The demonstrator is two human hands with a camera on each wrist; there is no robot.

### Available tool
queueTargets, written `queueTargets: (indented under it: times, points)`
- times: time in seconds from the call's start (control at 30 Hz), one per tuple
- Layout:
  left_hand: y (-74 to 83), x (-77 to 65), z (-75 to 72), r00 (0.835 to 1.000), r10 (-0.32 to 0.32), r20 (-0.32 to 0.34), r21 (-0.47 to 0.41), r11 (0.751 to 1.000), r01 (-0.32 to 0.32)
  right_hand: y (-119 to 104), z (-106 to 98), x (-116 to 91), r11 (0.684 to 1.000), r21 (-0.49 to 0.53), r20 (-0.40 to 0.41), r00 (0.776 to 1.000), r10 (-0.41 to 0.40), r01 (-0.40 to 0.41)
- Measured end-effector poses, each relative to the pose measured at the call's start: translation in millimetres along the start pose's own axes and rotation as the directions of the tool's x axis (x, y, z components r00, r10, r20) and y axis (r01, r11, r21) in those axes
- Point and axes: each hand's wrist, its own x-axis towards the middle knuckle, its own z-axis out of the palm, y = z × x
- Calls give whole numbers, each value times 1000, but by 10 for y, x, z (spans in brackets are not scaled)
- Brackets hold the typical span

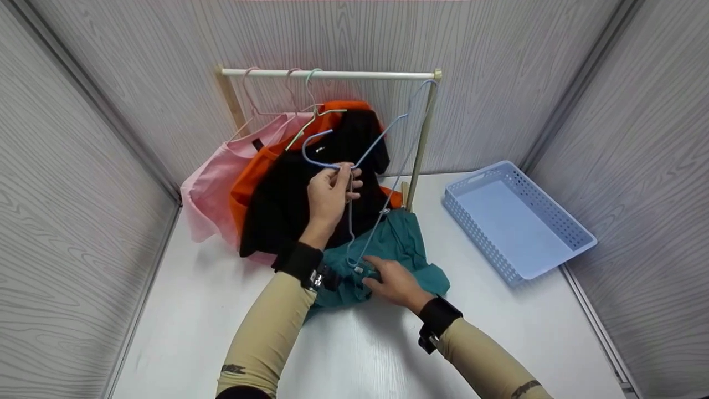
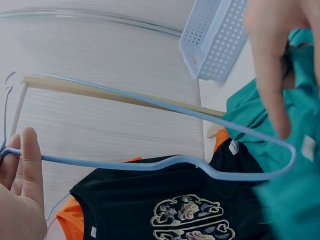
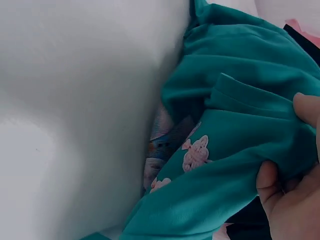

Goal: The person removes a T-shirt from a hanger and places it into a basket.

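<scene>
Closest in, the right hand (image 1: 396, 281) is pinching a bit of a soft, rumpled teal cloth garment (image 1: 407, 235) between its thumb and fingers. The teal garment is lying in a heap on the white counter (image 1: 183, 321). Pale pink shapes are showing on the cloth in the right wrist view.

Right above the teal garment, a thin light-blue hanger (image 2: 125, 165) is tipping up on its end. Its long way is running from a low end over the teal garment, just beside the right hand, up and away to a high end far past the garment. I can't tell if the low end is touching the cloth. The left hand (image 1: 328, 198) is gripping the hanger by its neck, up above the far side of the teal garment. So the right hand is being the nearer one to the low end, and the left hand is being the nearer one to the hook.

Just beyond the teal garment, a black cloth shirt (image 1: 288, 194) is hanging. Farther left of it, an orange cloth garment (image 1: 249, 184) and a pink cloth garment (image 1: 207, 191) are showing. To the teal garment's right, a pale blue plastic basket with holes (image 1: 479, 235) is sitting. Farthest behind the teal garment, a rack with a white bar (image 1: 365, 74) is standing.
</scene>
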Motion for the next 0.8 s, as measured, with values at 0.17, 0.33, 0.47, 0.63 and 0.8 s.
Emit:
queueTargets:
  times: [0.17,0.33,0.47,0.63,0.8]
  points:
    - [-19,-16,-47,1000,-10,-11,-7,1000,10,11,86,-1,1000,-6,41,999,-21,21]
    - [-17,6,-158,1000,-15,-8,1,1000,15,81,94,-76,999,3,40,999,-36,36]
    - [-15,29,-256,1000,-12,11,69,998,11,152,34,-143,999,5,21,999,-41,41]
    - [-6,45,-340,1000,-3,25,201,980,-2,253,-89,-238,1000,6,11,999,-30,30]
    - [37,76,-390,998,26,56,381,923,-46,390,-271,-343,1000,-7,-10,1000,26,-26]
